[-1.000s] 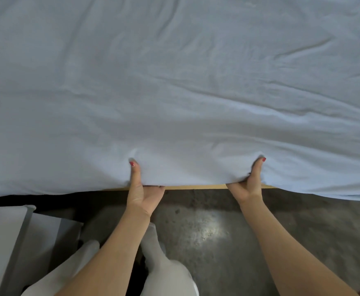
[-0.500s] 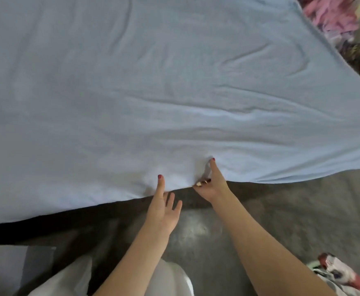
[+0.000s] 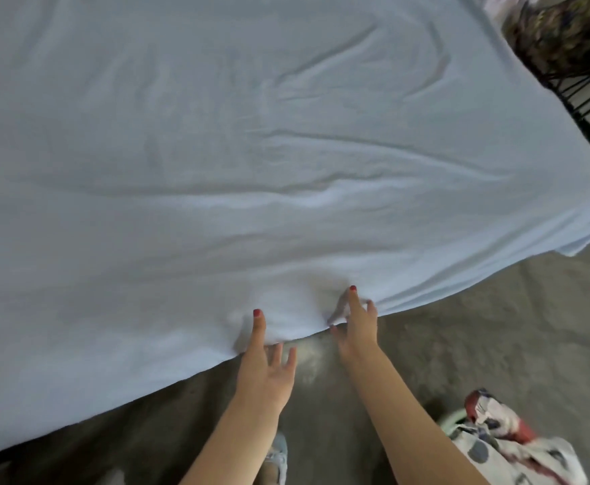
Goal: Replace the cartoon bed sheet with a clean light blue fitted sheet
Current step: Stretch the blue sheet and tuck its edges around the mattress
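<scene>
Both hands work the light blue fitted sheet [image 3: 251, 169] at the bed's near edge. The left hand [image 3: 265, 372] lies spread, thumb on the cloth; the right hand [image 3: 356, 327] pinches the hem. No writing is readable.

Fitted sheet [image 3: 251, 152] spreads over the bed, ahead of both hands. Left hand [image 3: 265, 365] and right hand [image 3: 356, 327] sit side by side at its near edge, thumbs on top. Crumpled cartoon sheet [image 3: 510, 446] on floor [image 3: 478, 327], right-rear of right hand.

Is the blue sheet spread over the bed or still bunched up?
Spread: the light blue sheet covers the bed, wrinkled, its near edge hanging over the side.
</scene>
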